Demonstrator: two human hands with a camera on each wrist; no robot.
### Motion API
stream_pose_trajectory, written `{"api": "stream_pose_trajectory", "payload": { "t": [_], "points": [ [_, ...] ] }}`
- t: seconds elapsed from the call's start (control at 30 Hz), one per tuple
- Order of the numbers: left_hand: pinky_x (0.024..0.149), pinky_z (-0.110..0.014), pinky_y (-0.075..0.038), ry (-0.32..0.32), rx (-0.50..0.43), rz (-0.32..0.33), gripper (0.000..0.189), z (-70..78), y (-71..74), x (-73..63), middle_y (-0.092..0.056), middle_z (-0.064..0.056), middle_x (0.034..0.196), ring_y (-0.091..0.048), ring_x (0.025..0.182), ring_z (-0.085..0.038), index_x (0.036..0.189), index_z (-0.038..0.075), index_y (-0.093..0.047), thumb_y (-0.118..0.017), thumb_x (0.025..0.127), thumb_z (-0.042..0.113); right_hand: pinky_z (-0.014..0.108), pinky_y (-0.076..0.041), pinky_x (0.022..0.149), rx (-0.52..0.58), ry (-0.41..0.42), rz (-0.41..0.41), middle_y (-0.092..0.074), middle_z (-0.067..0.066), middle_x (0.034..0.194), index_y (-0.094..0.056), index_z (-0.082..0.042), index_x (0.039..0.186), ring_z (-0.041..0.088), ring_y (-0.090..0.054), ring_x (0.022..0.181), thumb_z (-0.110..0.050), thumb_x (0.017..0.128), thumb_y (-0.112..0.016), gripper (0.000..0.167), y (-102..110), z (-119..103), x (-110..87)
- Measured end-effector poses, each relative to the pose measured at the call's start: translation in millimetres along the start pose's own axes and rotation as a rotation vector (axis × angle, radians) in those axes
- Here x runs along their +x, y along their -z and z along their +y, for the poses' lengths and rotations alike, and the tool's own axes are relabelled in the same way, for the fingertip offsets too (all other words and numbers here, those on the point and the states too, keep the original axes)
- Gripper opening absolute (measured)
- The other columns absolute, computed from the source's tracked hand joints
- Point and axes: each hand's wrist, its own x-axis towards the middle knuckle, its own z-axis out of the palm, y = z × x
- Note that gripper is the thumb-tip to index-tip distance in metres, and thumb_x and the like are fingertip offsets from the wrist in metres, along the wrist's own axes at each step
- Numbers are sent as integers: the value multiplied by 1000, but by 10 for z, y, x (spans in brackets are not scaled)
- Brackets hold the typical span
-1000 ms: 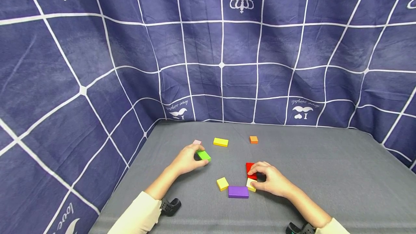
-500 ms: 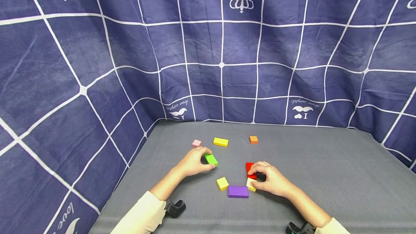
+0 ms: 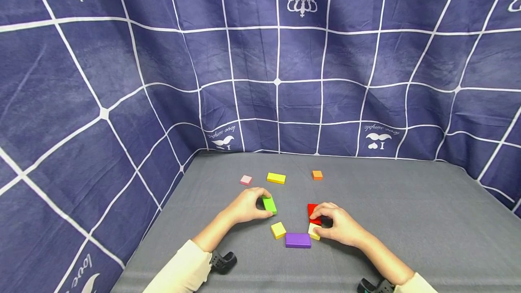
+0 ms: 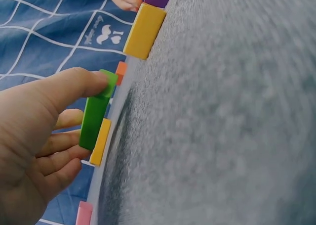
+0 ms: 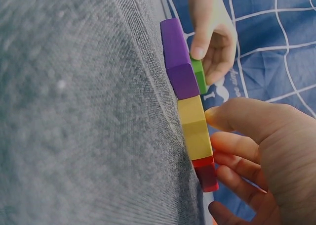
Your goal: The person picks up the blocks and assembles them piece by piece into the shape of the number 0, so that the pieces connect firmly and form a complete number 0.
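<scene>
Eight blocks are in view. The left hand [image 3: 249, 206] pinches one bright green oblong block [image 3: 270, 205] beyond one yellow square block [image 3: 278, 230]. The right hand's [image 3: 341, 225] fingers bend loosely apart, thumb touching one pale-yellow square block [image 5: 196, 128], a fingertip at one red oblong block [image 3: 312, 208]. One purple oblong block [image 3: 298, 240] touches the pale-yellow one; farther back lie one pink [image 3: 246, 180], one yellow oblong [image 3: 276, 178] and one orange block [image 3: 317, 175].

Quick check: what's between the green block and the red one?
In the head view, only bare grey cloth lies between the green block and the red block.
</scene>
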Motion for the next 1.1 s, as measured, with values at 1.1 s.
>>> {"api": "stream_pose_trajectory", "payload": {
  "t": [1.1],
  "points": [
    [103,-35,-40,-39,-26,-152,35,87,-75,-14,-63,-9,128,-57,120,-24,116,8,-67,-73,84,21,32,-46,84,14,-22,-11,-62,-9,100,-69,-16,95,11,-55,96,-10,74,-80,24,-5,9,-6]
  ]
}}
